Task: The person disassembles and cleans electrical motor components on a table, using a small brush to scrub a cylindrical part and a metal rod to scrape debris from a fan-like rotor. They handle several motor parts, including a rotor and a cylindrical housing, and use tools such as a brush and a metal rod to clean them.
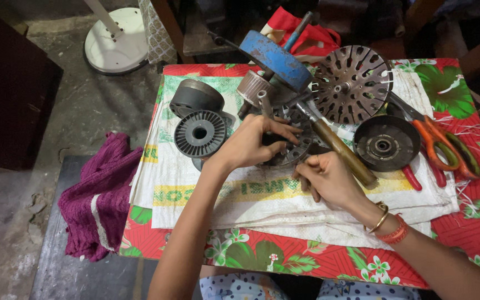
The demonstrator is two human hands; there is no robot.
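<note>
My left hand (pixel 253 143) grips a round slotted metal motor part (pixel 294 149) lying on a white woven sack (pixel 262 197), fingers spread over its top. My right hand (pixel 329 179) is closed beside the part's right edge, pinching something small that I cannot make out. A hammer with a wooden handle (pixel 343 151) lies across the part, just above my right hand.
A ribbed black rotor (pixel 199 133), a dark housing (pixel 195 95), a blue disc (pixel 275 60), a large slotted plate (pixel 353 83), a black cup-shaped cover (pixel 386 143) and orange-handled cutters (pixel 440 145) crowd the floral table (pixel 284 258). A purple cloth (pixel 98 194) hangs at left.
</note>
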